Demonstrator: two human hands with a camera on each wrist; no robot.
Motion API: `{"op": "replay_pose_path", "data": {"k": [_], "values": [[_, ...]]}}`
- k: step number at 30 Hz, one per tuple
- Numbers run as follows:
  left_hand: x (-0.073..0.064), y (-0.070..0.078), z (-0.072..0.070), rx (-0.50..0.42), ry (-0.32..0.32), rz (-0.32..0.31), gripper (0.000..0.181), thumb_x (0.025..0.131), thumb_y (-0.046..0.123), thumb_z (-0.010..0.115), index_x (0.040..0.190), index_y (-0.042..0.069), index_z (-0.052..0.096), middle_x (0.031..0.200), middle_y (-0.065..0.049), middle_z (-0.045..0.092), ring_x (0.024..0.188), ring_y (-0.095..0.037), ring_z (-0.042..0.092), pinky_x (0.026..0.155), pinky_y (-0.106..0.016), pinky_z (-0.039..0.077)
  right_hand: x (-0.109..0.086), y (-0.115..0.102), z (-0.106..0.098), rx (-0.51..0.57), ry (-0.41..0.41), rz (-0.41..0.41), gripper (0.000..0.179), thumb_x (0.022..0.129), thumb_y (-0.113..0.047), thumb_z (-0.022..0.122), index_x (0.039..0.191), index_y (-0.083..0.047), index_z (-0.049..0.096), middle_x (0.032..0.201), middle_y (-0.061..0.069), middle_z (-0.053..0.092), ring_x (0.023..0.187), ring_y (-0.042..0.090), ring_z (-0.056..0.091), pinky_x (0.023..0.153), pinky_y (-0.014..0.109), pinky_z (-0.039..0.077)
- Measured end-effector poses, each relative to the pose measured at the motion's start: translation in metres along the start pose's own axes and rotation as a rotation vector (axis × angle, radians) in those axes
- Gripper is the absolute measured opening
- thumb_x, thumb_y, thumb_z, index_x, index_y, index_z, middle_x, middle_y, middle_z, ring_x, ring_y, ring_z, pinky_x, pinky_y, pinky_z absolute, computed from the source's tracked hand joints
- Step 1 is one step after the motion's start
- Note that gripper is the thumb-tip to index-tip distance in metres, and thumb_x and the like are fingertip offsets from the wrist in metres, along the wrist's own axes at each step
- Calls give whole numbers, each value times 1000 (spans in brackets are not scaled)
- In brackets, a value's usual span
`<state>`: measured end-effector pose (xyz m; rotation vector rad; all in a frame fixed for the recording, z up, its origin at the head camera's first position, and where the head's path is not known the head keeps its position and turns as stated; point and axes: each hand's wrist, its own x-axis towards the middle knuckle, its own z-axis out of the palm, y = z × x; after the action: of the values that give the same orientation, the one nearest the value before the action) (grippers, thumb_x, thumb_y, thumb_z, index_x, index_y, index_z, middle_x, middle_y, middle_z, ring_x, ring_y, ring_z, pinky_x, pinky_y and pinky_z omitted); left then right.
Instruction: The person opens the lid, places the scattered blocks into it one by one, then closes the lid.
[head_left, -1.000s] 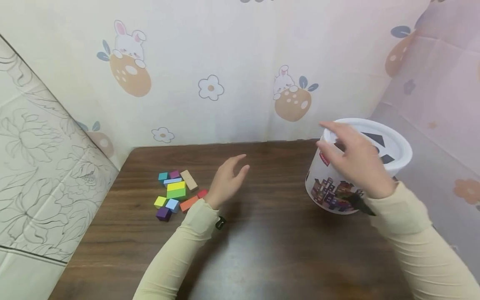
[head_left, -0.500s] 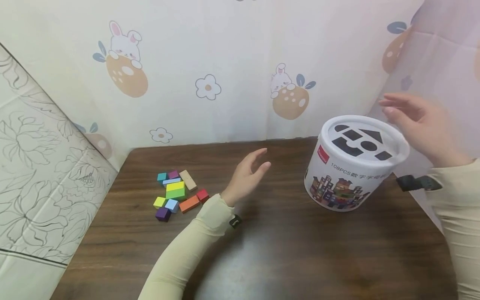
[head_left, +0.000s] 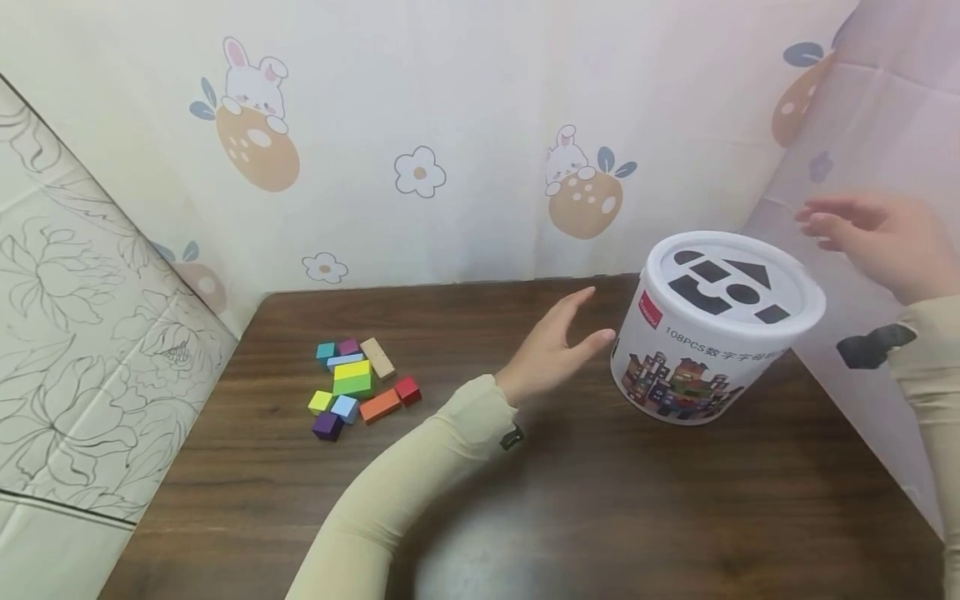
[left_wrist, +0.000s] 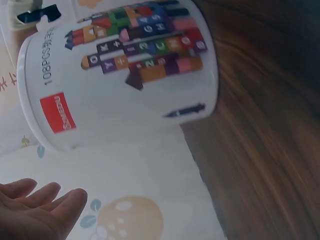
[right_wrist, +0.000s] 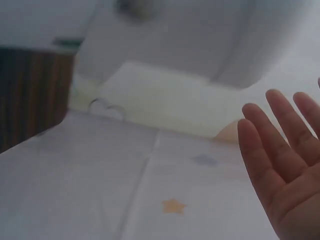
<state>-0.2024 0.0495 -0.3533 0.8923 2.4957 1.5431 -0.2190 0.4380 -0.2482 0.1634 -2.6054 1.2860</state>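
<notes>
A white cylindrical tub (head_left: 697, 350) of building blocks stands at the right of the table, its lid (head_left: 738, 283) on and marked with black shapes. My left hand (head_left: 551, 350) hovers just left of the tub, thumb and fingers spread; in the left wrist view the hand (left_wrist: 42, 210) has nothing in it and a gap parts it from the printed wall. Beyond the tub's right side my right hand (head_left: 885, 237) is raised, apart from the lid. Its fingers (right_wrist: 270, 145) look extended in the right wrist view, where the tub (right_wrist: 190, 40) is blurred.
Several coloured wooden blocks (head_left: 352, 381) lie in a loose cluster on the left of the brown table (head_left: 600, 517). A patterned cloth (head_left: 480, 167) hangs along the back edge, with another cloth (head_left: 870, 142) at the right and a floral panel (head_left: 82, 317) at the left.
My right hand has moved from over the tub's lid to its right side. My left hand has travelled right, away from the blocks, to near the tub. Tub and blocks look unmoved.
</notes>
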Motion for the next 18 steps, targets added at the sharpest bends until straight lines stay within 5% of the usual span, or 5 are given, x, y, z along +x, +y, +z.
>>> {"op": "replay_pose_path", "data": {"k": [4, 7, 10, 12, 18], "values": [[9, 8, 8, -51, -24, -42, 78, 94, 53, 57, 157, 26, 19, 162, 9, 23, 150, -12, 24, 120, -47, 28, 9, 12, -2, -265, -108, 133, 53, 100, -38, 53, 147, -16, 45, 89, -46, 49, 72, -23, 50, 95, 43, 46], [17, 13, 13, -75, -44, -67, 83, 92, 56, 57, 158, 29, 12, 163, 12, 16, 151, -11, 19, 120, -50, 26, 16, 19, 1, -387, -184, 199, 69, 99, -50, 47, 148, -3, 37, 119, -16, 67, 98, 9, 65, 92, 73, 32], [25, 16, 17, -95, -41, -86, 85, 91, 57, 57, 158, 30, 11, 164, 13, 14, 152, -12, 18, 119, -52, 26, 22, 27, 5, -431, -226, 232, 75, 99, -56, 42, 147, 0, 36, 142, 31, 47, 126, 51, 44, 95, 74, 29], [30, 18, 19, -111, -26, -95, 85, 91, 56, 58, 158, 30, 10, 163, 13, 15, 152, -13, 18, 118, -53, 27, 25, 33, 6, -419, -234, 247, 76, 98, -59, 38, 147, -1, 37, 143, 34, 42, 130, 60, 31, 96, 74, 28], [42, 21, 25, -152, -20, -102, 84, 93, 54, 57, 158, 28, 10, 164, 12, 14, 152, -13, 16, 120, -50, 26, 31, 56, 5, -421, -257, 237, 71, 97, -59, 38, 148, -10, 42, 144, 38, 36, 127, 60, 35, 92, 75, 32]]}}
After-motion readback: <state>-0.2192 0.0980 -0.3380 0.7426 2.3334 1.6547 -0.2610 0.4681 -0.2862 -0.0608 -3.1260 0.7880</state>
